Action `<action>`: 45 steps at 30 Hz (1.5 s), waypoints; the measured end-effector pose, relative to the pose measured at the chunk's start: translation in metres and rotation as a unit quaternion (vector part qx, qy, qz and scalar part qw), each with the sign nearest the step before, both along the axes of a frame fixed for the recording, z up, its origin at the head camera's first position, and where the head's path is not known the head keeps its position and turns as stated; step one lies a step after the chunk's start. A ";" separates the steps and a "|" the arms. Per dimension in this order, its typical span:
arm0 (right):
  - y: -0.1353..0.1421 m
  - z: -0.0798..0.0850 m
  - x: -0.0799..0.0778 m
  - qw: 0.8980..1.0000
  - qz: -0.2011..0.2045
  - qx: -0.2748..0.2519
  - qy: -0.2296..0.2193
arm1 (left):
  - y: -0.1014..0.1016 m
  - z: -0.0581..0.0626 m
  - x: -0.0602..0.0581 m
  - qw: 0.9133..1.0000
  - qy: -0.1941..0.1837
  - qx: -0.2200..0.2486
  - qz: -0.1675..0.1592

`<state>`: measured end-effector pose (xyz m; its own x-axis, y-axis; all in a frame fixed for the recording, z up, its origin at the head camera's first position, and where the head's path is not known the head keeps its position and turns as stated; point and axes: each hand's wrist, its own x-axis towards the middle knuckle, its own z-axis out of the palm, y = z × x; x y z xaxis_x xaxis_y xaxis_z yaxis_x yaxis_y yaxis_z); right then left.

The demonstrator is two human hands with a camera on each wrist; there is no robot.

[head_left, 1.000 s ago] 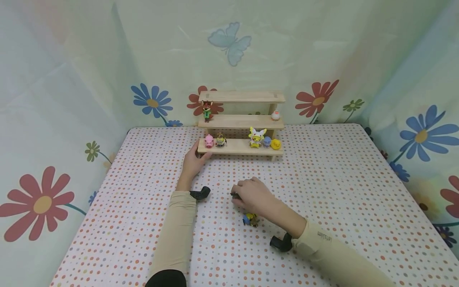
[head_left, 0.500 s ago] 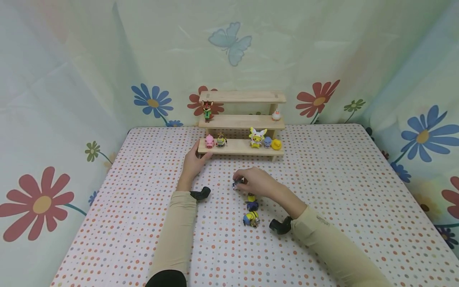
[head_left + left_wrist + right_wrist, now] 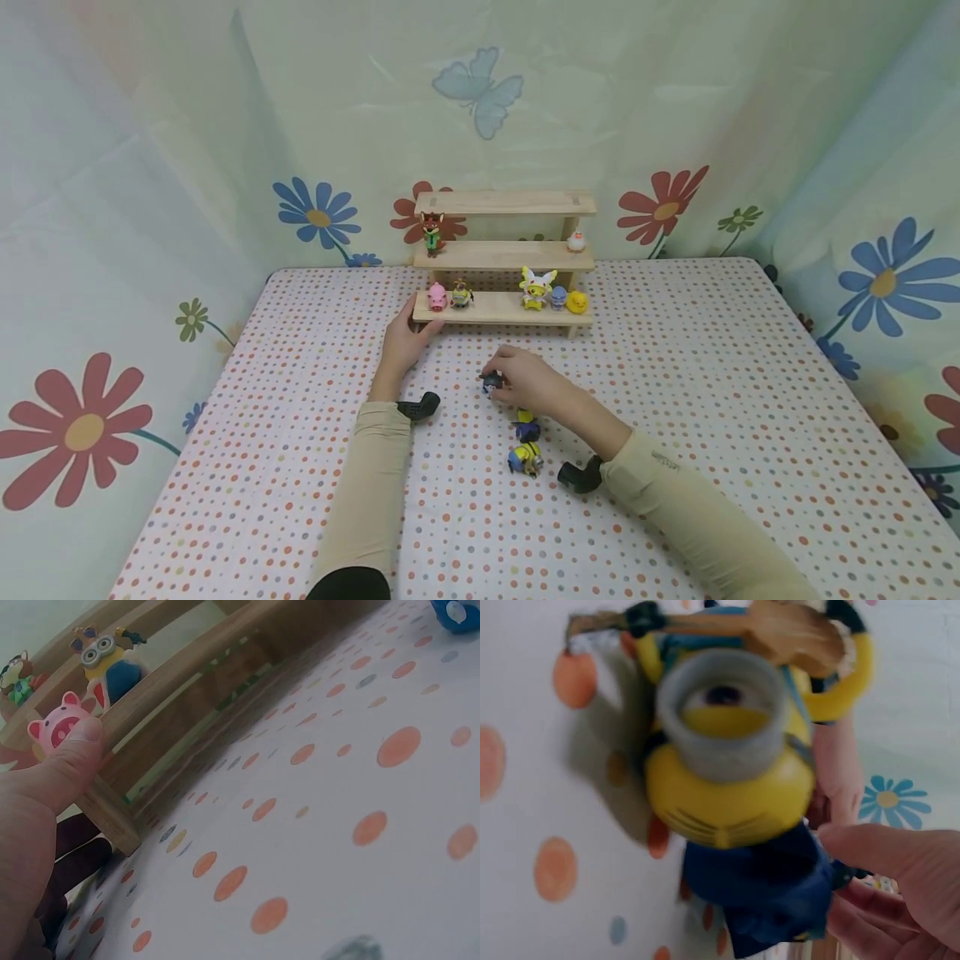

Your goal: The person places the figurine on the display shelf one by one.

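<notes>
My left hand [image 3: 403,337] grips the left end of a three-tier wooden shelf [image 3: 495,308]; in the left wrist view the thumb lies on the bottom tier beside a pink pig figurine [image 3: 61,724]. Over the table in front of the shelf, my right hand [image 3: 534,381] pinches a small dark figurine [image 3: 492,382], largely hidden by the fingers. Below that hand lie two Minion figurines: a dark-blue-clad one [image 3: 528,428] and a yellow and blue one [image 3: 525,458]. A one-eyed Minion with a guitar [image 3: 731,742] fills much of the right wrist view.
On the bottom tier, a Minion [image 3: 461,294] stands beside the pig. A white-eared yellow figurine [image 3: 536,287], a bluish figurine [image 3: 558,297] and a yellow duck [image 3: 577,302] are at its right. The middle tier bears a fox figurine [image 3: 432,234] and a white chicken [image 3: 576,242].
My right hand has moved away from the two Minions, a little toward the shelf, with the dark figurine in its fingers. Both Minions are now uncovered. The left hand stays put.
</notes>
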<state>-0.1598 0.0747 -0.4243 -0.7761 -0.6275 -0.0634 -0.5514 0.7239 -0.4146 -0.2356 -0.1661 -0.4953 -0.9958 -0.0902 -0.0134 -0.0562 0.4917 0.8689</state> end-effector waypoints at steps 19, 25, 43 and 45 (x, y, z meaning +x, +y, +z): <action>-0.010 0.033 -0.043 0.995 -0.049 0.006 0.087 | -0.005 0.002 0.000 1.000 0.012 -0.014 -0.003; -0.016 0.049 -0.069 0.992 -0.080 0.000 0.102 | -0.005 0.001 0.000 1.000 0.016 -0.010 -0.004; -0.022 0.038 -0.105 0.990 -0.119 0.011 0.073 | 0.001 0.004 0.003 1.000 0.019 -0.001 -0.008; -0.024 0.038 -0.106 0.990 -0.118 0.006 0.076 | 0.000 0.003 0.002 1.000 0.022 0.000 -0.009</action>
<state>-0.2662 0.0508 -0.3865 -0.9019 -0.4279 0.0586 -0.4219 0.8441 -0.3309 -0.2332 -0.1663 -0.4924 -0.9969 -0.0730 0.0302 -0.0097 0.4918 0.8706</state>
